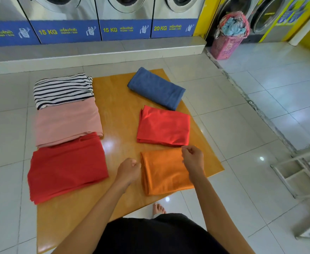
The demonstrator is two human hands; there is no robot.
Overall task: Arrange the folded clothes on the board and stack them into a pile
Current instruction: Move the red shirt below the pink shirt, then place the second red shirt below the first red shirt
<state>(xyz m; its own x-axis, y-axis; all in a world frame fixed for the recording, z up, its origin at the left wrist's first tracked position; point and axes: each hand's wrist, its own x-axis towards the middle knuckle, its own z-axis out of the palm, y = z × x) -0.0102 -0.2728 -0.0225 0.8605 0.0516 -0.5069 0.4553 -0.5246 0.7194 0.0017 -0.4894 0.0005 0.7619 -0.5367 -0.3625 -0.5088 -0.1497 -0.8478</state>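
A yellow-brown board [121,114] lies on the tiled floor. On its right side sit a folded blue cloth [156,88], a bright red cloth [164,126] and an orange cloth [164,173]. Along the board's left edge lie a striped cloth [62,89], a pink cloth [68,121] and a dark red cloth [66,167], overlapping in a row. My left hand [129,170] is a loose fist at the orange cloth's left edge. My right hand [192,157] hovers over its far right corner, fingers curled; whether either hand pinches fabric is unclear.
Washing machines [125,17] line the back wall above a raised step [95,52]. A pink laundry basket [227,41] full of clothes stands at the back right. A white frame [293,173] lies on the floor to the right. My bare foot [158,208] is near the board's front edge.
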